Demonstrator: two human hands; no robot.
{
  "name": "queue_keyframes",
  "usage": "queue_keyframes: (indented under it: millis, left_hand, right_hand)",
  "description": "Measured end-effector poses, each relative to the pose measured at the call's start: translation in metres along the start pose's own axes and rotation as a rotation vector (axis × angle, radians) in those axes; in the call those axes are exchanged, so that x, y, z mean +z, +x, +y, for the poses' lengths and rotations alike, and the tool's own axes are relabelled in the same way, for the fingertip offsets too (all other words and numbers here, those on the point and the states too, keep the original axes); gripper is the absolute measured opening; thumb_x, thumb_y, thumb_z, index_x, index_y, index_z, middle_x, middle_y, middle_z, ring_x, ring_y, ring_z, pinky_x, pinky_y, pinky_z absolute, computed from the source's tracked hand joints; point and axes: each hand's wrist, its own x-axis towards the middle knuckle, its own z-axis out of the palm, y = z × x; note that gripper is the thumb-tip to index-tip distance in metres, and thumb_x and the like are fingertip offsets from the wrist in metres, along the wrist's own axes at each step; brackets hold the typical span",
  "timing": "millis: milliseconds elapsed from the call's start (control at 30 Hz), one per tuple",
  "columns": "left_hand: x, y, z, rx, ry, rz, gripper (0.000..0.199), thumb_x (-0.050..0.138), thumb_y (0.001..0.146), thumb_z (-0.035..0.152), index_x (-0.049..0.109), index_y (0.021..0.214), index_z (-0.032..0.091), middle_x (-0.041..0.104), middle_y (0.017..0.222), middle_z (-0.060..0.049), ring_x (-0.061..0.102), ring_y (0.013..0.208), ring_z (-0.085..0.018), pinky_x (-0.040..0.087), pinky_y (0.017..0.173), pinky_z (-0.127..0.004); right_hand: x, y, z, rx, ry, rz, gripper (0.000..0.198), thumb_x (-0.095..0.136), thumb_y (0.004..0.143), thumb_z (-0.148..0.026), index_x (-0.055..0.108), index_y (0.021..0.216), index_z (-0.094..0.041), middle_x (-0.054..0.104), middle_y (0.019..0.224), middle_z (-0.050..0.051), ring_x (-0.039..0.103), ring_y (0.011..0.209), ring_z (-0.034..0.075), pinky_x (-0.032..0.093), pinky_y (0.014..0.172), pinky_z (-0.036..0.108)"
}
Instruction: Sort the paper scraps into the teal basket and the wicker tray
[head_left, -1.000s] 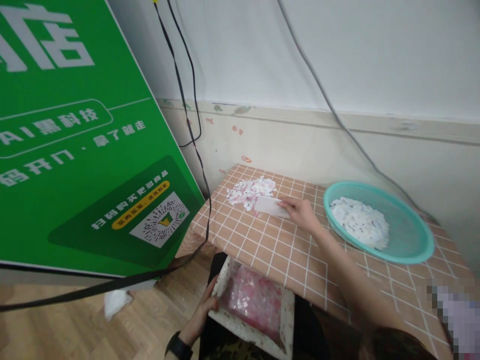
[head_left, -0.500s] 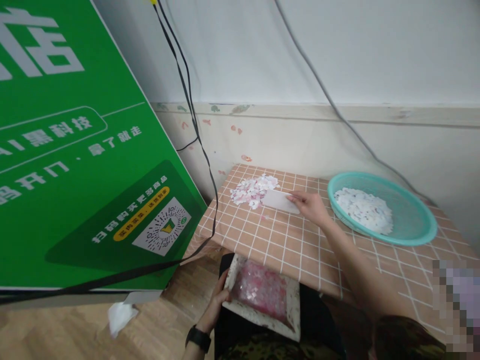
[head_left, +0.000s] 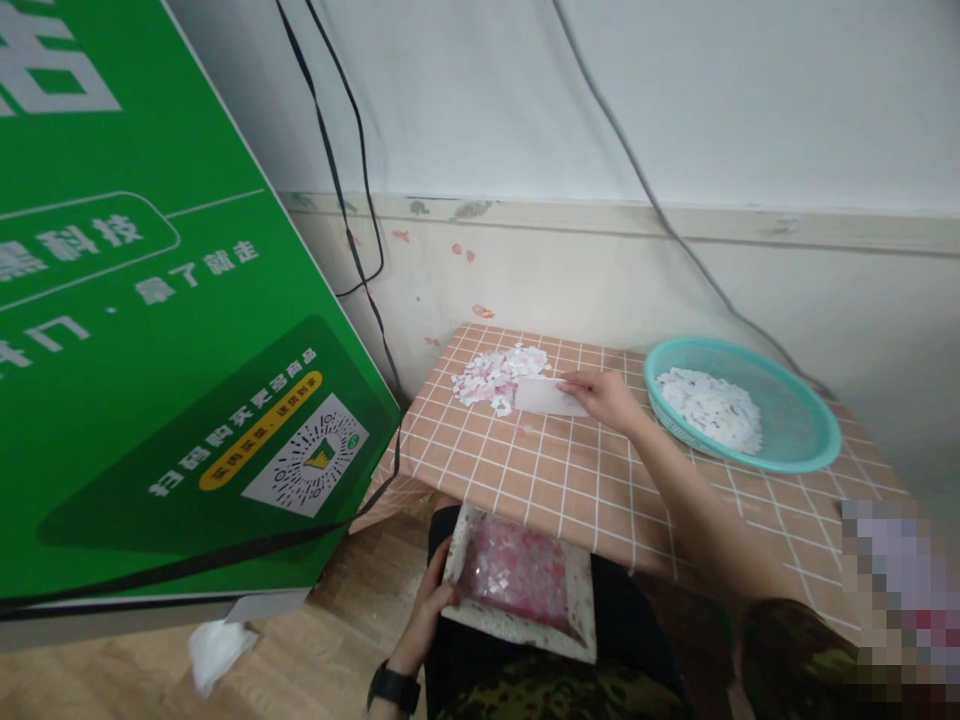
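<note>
Right grip (head_left: 606,398) pinches a white card (head_left: 540,397) beside a heap of paper scraps (head_left: 489,380)

Compared with a second ago, the view has swung, so less of the green sign (head_left: 195,420) shows, well left of the right grip. The tray (head_left: 510,626), its lower corner cut off then, now shows whole, below that grip. The card stays at the right edge of the heap, but a small pinkish scrap (head_left: 525,430) that lay by its lower edge is now clear of it, below and left of the fingers.

The right grip is nearly closed, thumb and fingers pressed together on the card's near end; the card reaches leftward from them, meeting the heap over the checked counter (head_left: 577,490). The left grip (head_left: 430,606) is clamped on the tray's left rim, thumb on top; the tray, holding pink and clear pieces (head_left: 517,570), sits to its right, over the lap. To the right of the right grip, well apart from the heap, stands a turquoise basket (head_left: 795,410) with white scraps (head_left: 709,408) in it.

The left fingers under the rim are mostly hidden. Whether the card's lower edge touches the counter is hard to tell. A patch far right of the right grip is pixelated beyond reading.
</note>
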Motion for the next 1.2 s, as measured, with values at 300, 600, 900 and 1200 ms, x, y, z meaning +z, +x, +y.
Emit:
queue_keyframes:
  millis: [300,600,900,1200]
  left_hand:
    - [-0.003,0.004,-0.005,0.011,0.037,0.034,0.071,0.051,0.054,0.017,0.052,0.125,0.019,0.057,0.126,-0.006,0.037,0.124,-0.036,0.024,0.103,-0.05]
    - [-0.011,0.007,-0.016,0.044,0.05,-0.02,0.067,0.051,0.06,0.02,0.049,0.128,0.019,0.054,0.131,-0.006,0.036,0.126,-0.034,0.023,0.104,-0.048]
    - [-0.002,0.0,0.0,-0.005,0.048,0.023,0.069,0.051,0.058,0.016,0.05,0.127,0.019,0.057,0.128,-0.005,0.034,0.127,-0.035,0.02,0.105,-0.048]
    - [-0.002,0.002,-0.003,0.029,0.044,0.025,0.072,0.05,0.055,0.016,0.051,0.126,0.018,0.055,0.129,-0.007,0.036,0.126,-0.036,0.022,0.104,-0.05]
  right_hand:
    - [-0.007,-0.002,0.001,-0.008,0.054,-0.058,0.027,0.05,0.085,-0.036,0.07,0.099,-0.026,0.071,0.093,0.002,0.066,0.08,0.02,0.051,0.07,0.031]
    - [-0.007,-0.014,-0.002,0.022,0.128,-0.084,0.029,0.05,0.085,-0.041,0.071,0.095,-0.024,0.071,0.092,0.001,0.066,0.077,0.019,0.051,0.067,0.03]
    - [0.003,-0.017,-0.018,0.008,0.145,-0.11,0.03,0.048,0.086,-0.04,0.069,0.1,-0.025,0.072,0.089,0.002,0.066,0.071,0.017,0.05,0.062,0.029]
    - [0.007,-0.037,0.002,0.12,0.1,0.086,0.029,0.052,0.083,-0.041,0.071,0.098,-0.023,0.069,0.1,0.006,0.067,0.083,0.024,0.053,0.069,0.033]
